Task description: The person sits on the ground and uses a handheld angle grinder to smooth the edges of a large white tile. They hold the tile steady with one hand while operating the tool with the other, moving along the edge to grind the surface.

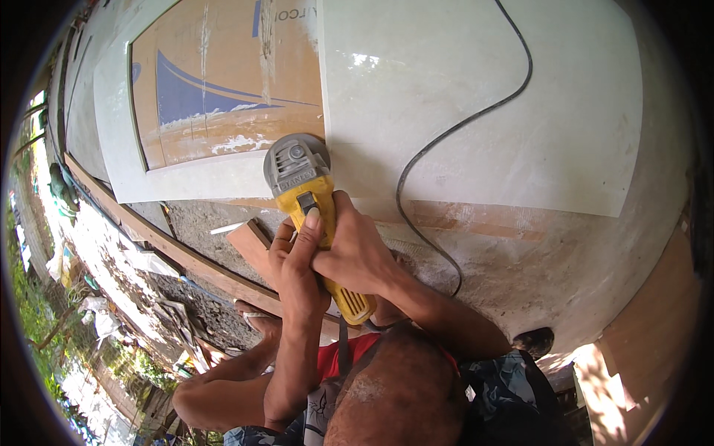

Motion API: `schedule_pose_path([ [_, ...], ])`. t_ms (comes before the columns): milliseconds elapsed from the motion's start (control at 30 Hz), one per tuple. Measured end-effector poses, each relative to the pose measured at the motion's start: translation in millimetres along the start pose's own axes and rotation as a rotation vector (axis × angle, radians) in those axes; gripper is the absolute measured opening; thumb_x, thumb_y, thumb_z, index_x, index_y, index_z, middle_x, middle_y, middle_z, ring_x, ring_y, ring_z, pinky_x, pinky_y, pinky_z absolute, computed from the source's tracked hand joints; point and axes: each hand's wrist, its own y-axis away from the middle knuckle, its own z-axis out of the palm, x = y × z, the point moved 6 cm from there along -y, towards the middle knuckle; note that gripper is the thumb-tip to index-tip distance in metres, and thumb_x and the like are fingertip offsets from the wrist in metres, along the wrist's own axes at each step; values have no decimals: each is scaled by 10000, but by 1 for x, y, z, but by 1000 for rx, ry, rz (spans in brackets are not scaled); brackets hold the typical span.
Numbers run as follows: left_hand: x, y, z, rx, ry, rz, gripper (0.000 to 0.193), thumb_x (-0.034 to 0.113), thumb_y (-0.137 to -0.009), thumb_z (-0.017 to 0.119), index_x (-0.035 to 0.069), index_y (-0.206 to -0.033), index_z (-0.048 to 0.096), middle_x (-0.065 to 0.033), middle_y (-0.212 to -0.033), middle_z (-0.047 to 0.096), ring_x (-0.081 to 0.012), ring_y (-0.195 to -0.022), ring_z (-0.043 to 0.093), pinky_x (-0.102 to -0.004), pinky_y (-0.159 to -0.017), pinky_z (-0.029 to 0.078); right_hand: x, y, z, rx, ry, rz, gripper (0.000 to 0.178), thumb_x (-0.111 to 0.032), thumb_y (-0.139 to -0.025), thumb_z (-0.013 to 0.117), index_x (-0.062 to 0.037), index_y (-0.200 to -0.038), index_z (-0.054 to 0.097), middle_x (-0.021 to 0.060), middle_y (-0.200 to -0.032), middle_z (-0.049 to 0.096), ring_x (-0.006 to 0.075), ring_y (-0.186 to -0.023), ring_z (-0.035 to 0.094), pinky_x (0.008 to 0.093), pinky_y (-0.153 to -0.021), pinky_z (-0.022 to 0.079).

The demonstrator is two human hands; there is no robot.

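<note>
A yellow and grey angle grinder (306, 195) is gripped in both of my hands. My left hand (296, 262) closes round its left side, the thumb lying up along the body by the black switch. My right hand (355, 249) wraps its body from the right. The grinder's head points away from me, its guard and disc over the inner edge of a white sheet (476, 141). Whether the disc touches the sheet, I cannot tell. Inside the sheet's rectangular opening, brown cardboard (223, 82) with blue print shows.
A black cord (428, 151) curves over the sheet and down to the rough concrete floor (513, 271). Left of my hands lie a short wood block (251, 245) and a long wooden beam (186, 253). My bent knee (401, 386) is close below the grinder. Scattered debris lies beyond the beam.
</note>
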Motion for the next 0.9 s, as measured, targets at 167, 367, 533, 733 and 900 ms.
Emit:
schedule_pose_path([
  [167, 0, -1, -4, -6, -8, -3, 425, 251, -1140, 674, -60, -1427, 633, -134, -1282, 753, -182, -1105, 738, -337, -978, 590, -1, 1, 2, -8, -6, 30, 626, -160, -880, 781, 123, -1320, 438, 388, -1048, 742, 559, -968, 768, 563, -844, 637],
  [367, 8, 1, -4, 31, 46, -1, 431, 220, -1083, 771, -73, -1366, 633, -122, -1193, 759, -158, -1027, 729, -307, -916, 582, -5, -2, 8, -36, -38, 48, 634, -173, -889, 792, 122, -1326, 439, 382, -1079, 742, 554, -1009, 762, 562, -885, 629],
  [533, 13, 2, 0, 18, 22, -5, 431, 225, -1088, 765, -75, -1370, 634, -128, -1200, 761, -155, -1024, 731, -306, -920, 584, -3, 0, 9, 7, -28, 29, 649, -188, -889, 805, 123, -1324, 437, 387, -1068, 740, 559, -999, 761, 566, -878, 630],
  [733, 12, 1, 1, 19, -10, -28, 420, 222, -1090, 763, -76, -1361, 643, -129, -1201, 768, -151, -1018, 736, -304, -922, 586, -1, 1, 6, 30, -28, 29, 649, -192, -882, 812, 124, -1306, 437, 390, -1052, 738, 563, -985, 760, 565, -870, 631],
  [900, 14, 1, 1, 24, -15, -23, 419, 218, -1087, 763, -78, -1360, 648, -126, -1191, 771, -150, -1011, 737, -303, -915, 586, -1, 0, 9, 27, -51, 45, 636, -181, -881, 804, 123, -1303, 439, 384, -1053, 741, 562, -984, 761, 568, -872, 628],
])
